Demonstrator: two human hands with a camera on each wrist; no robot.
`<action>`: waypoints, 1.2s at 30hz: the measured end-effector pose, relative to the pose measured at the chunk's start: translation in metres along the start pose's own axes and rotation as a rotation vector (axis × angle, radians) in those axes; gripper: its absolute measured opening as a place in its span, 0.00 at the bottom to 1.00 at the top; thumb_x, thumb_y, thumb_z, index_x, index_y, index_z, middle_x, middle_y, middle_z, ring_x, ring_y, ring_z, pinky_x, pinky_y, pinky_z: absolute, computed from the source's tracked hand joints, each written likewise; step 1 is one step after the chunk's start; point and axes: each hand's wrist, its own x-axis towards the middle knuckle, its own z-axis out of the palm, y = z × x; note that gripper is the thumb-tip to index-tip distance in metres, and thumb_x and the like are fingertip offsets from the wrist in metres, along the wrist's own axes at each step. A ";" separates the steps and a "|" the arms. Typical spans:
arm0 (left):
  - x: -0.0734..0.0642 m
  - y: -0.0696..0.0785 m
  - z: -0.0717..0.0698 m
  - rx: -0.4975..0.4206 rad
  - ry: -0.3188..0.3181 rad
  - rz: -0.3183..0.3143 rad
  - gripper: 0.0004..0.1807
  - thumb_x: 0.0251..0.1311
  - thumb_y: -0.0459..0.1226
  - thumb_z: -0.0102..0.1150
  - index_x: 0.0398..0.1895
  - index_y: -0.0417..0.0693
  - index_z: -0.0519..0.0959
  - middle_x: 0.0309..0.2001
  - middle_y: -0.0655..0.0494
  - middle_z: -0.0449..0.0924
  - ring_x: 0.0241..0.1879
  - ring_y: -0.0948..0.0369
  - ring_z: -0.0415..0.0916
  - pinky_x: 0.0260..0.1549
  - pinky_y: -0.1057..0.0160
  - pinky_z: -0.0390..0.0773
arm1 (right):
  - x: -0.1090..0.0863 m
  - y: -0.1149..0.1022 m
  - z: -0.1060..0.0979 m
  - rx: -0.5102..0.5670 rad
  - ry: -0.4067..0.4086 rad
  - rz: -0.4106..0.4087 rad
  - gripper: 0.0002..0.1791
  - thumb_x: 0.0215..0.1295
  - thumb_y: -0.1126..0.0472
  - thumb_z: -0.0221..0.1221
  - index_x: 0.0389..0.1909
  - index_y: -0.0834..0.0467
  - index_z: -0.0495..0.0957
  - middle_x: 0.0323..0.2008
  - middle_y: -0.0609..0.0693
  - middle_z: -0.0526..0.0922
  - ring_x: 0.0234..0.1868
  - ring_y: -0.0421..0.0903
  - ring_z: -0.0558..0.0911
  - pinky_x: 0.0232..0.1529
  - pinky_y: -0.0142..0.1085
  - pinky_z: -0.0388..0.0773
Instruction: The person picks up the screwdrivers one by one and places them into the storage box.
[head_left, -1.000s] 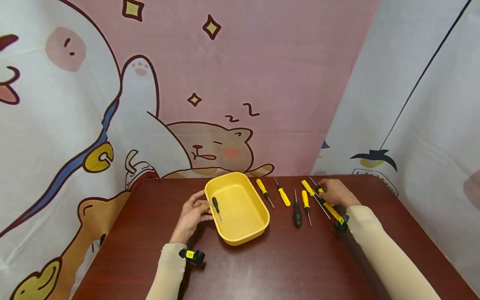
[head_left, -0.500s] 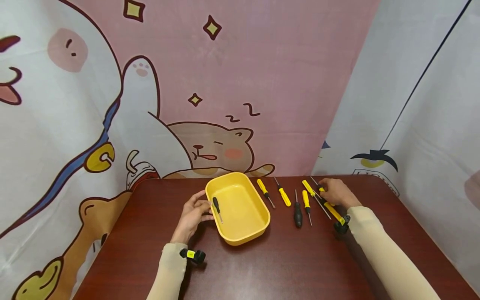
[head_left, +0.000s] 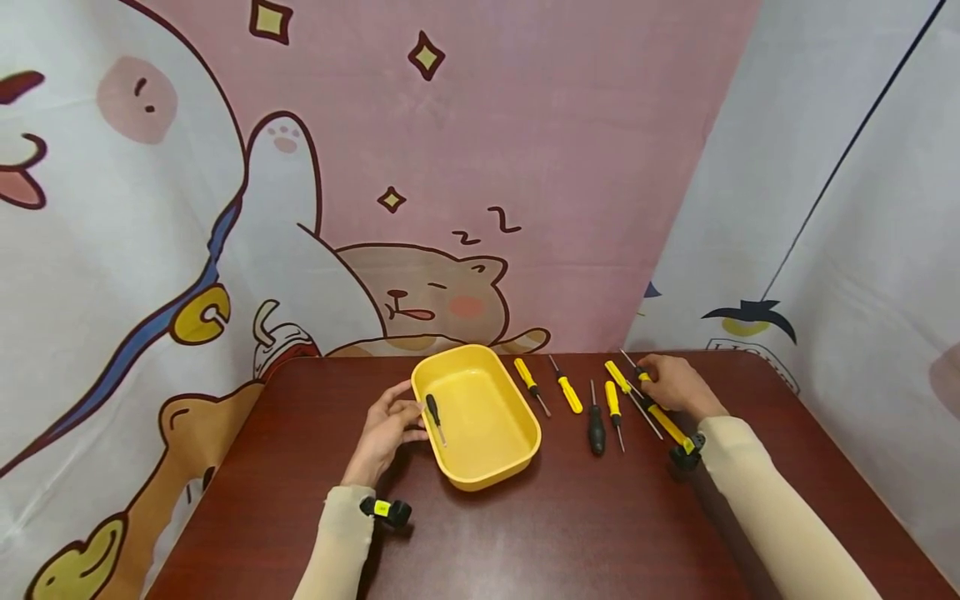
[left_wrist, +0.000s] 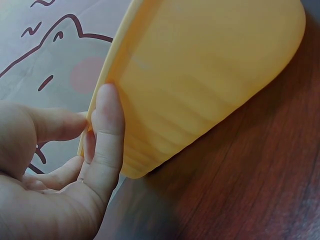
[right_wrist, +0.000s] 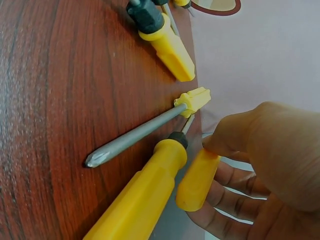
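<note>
My left hand (head_left: 386, 429) grips the left rim of a yellow plastic tray (head_left: 480, 482); thumb and fingers pinch its edge in the left wrist view. A small black-handled screwdriver (head_left: 432, 410) lies inside it along the left wall. At the right, my right hand (head_left: 678, 387) pinches a yellow-handled screwdriver (right_wrist: 197, 182) between thumb and fingers, its thin shaft pointing to the back left. Just under this hand lie a larger screwdriver with yellow handle and black collar (right_wrist: 145, 195) and a Phillips screwdriver (right_wrist: 135, 137) with a yellow handle.
Between tray and right hand, several screwdrivers lie spread on the dark red wooden table (head_left: 517, 542): two yellow-handled ones (head_left: 525, 372) at the back, a black one (head_left: 596, 433) and a short yellow one (head_left: 612, 400). A cartoon-printed curtain (head_left: 570, 167) hangs behind the table's back edge.
The screwdriver in my right hand has risen very slightly at its tip, the hand shifting a little with it. The left hand and tray stay in place.
</note>
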 end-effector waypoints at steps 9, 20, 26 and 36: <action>0.000 -0.001 0.002 -0.007 -0.012 -0.003 0.32 0.70 0.29 0.58 0.76 0.47 0.63 0.55 0.32 0.77 0.35 0.57 0.79 0.33 0.58 0.89 | -0.010 -0.003 -0.003 0.035 0.053 -0.028 0.26 0.68 0.62 0.60 0.65 0.68 0.73 0.50 0.68 0.81 0.35 0.51 0.80 0.37 0.43 0.86; -0.003 0.001 0.002 -0.001 -0.004 -0.002 0.33 0.70 0.29 0.58 0.77 0.48 0.63 0.54 0.33 0.77 0.34 0.57 0.80 0.33 0.59 0.89 | -0.015 -0.012 -0.008 0.081 0.097 -0.062 0.24 0.69 0.63 0.61 0.64 0.67 0.74 0.46 0.65 0.82 0.34 0.49 0.80 0.32 0.38 0.84; -0.002 0.001 0.002 0.002 -0.003 0.002 0.33 0.70 0.30 0.59 0.76 0.48 0.63 0.52 0.36 0.78 0.35 0.57 0.80 0.33 0.58 0.89 | -0.017 -0.016 -0.009 0.094 0.107 -0.079 0.24 0.69 0.63 0.60 0.64 0.67 0.73 0.46 0.65 0.83 0.33 0.48 0.81 0.30 0.38 0.84; -0.001 0.001 0.000 0.001 0.000 0.001 0.32 0.70 0.30 0.60 0.75 0.48 0.64 0.51 0.38 0.79 0.35 0.57 0.80 0.33 0.59 0.89 | -0.022 -0.026 -0.011 0.130 0.122 -0.097 0.22 0.69 0.63 0.61 0.62 0.65 0.74 0.44 0.62 0.81 0.32 0.48 0.77 0.28 0.35 0.79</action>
